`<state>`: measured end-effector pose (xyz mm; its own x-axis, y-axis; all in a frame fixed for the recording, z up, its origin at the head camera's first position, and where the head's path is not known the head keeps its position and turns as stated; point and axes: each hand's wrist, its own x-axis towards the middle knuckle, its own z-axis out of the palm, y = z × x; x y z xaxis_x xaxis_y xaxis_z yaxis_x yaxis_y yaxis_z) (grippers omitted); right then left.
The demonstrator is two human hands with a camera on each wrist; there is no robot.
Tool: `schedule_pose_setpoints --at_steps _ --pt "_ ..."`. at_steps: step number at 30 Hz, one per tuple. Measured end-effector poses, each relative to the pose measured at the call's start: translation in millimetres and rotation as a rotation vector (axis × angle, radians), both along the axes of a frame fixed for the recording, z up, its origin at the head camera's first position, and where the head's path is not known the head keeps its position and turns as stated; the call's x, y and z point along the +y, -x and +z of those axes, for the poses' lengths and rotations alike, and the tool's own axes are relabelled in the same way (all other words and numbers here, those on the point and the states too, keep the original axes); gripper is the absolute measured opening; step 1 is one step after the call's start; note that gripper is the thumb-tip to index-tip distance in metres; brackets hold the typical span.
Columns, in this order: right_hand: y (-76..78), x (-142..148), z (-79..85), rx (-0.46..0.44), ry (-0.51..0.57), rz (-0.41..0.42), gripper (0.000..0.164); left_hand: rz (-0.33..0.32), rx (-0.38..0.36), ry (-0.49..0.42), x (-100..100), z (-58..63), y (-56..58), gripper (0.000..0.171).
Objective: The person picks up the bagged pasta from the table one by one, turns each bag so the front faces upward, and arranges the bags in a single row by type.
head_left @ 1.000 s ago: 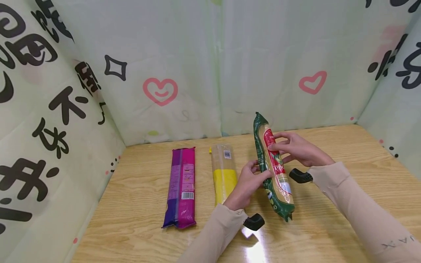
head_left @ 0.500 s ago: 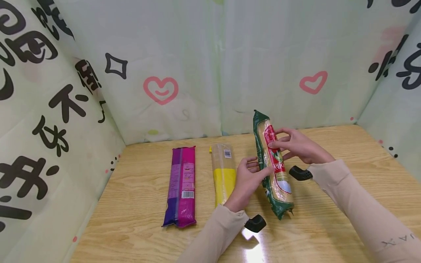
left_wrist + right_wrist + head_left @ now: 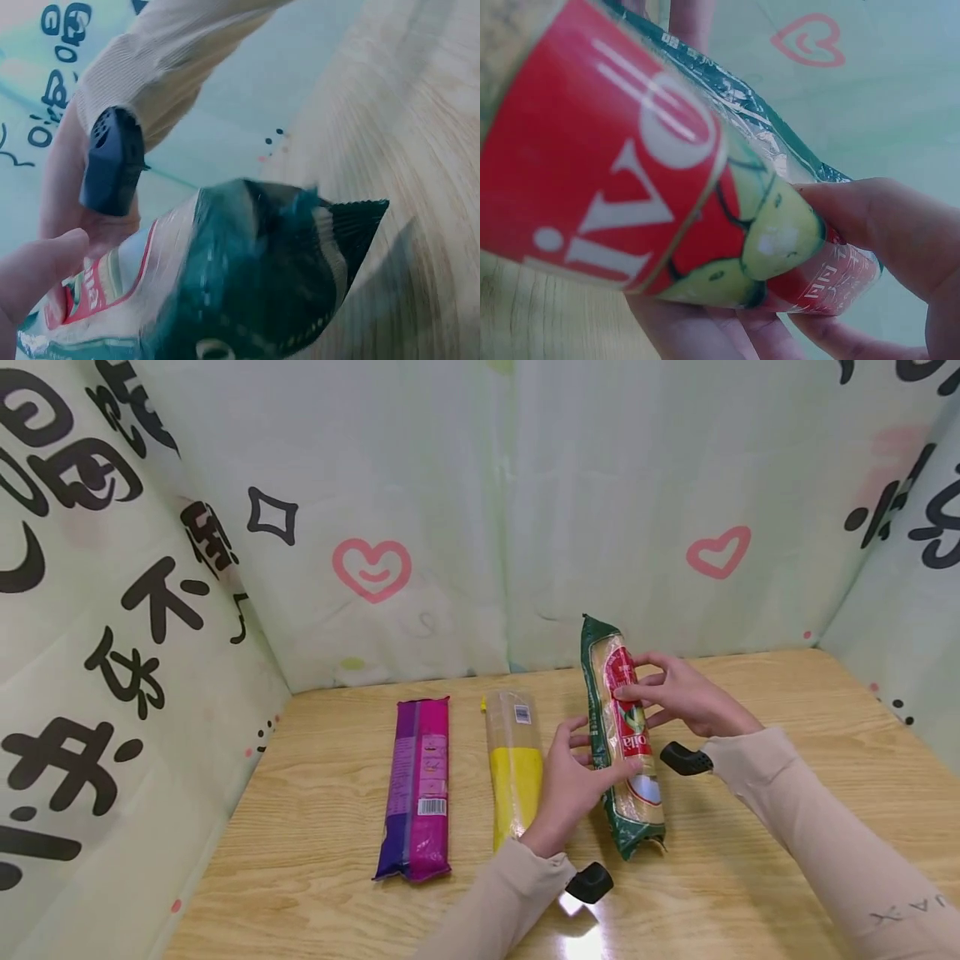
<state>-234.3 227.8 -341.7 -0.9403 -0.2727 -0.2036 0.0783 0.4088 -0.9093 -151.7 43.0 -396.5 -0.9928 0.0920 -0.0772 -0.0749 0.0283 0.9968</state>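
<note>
Both hands hold a long green, red and clear packet of dried noodles (image 3: 624, 718) above the table, slightly tilted, its top end toward the back wall. My left hand (image 3: 570, 781) grips the lower half, thumb across the front. The right hand (image 3: 693, 700) pinches the upper half from the right side. In the left wrist view the packet's crimped green end (image 3: 247, 270) points at the tabletop. The right wrist view has the red label (image 3: 592, 150) with white letters and olives close up, the right thumb (image 3: 889, 225) on one side and fingers beneath.
Left of the hands, a clear-and-yellow packet (image 3: 516, 777) lies on the wooden table (image 3: 300, 827), partly behind the left hand. Farther left lies a pink-and-purple packet (image 3: 416, 785). Printed cloth walls (image 3: 420, 468) stand at the back and both sides.
The noodle packet has turned slightly, so its red label faces me more, and its lower end has shifted a little left. My left thumb has moved right across its front.
</note>
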Motion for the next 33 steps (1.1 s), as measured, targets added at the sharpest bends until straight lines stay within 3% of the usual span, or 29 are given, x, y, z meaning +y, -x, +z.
schedule_pose_setpoints --at_steps 12,19,33 --pt "0.1 -2 -2.6 0.009 -0.017 -0.030 0.075 0.032 0.003 0.131 9 -1.6 -2.9 0.078" --pt "-0.8 -3 -2.3 0.015 -0.024 -0.038 0.075 0.067 0.057 0.209 13 -1.6 -3.2 0.076" --pt "-2.1 -6 7.1 -0.008 -0.014 -0.003 0.079 0.081 0.072 0.020 7 1.2 -0.2 0.070"
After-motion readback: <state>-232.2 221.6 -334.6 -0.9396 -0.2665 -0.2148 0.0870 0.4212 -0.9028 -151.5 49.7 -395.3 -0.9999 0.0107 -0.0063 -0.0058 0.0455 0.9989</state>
